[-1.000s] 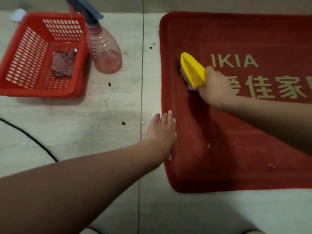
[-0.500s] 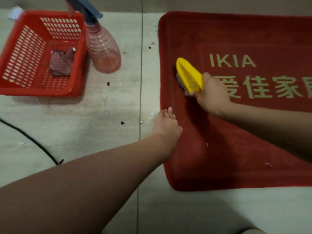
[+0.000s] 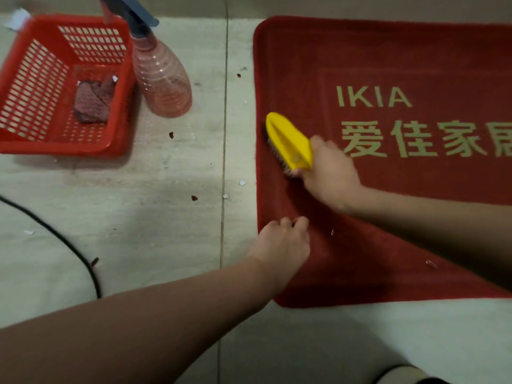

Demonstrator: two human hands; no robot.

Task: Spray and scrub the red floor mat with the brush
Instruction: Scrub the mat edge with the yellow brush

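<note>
gripping yellow, likely plastic, bristled brush [image 3: 288,139]

Not much to see of the person, honestly: left hand [image 3: 282,242] and right hand [image 3: 329,176] are bare, and so are the left forearm [image 3: 138,328] from 8 o'clock and the right forearm [image 3: 429,225] from 3 o'clock, right to the frame edge. There's a pale rounded bit [image 3: 399,374] with a dark edge at 5 o'clock, too cropped to identify.
</note>
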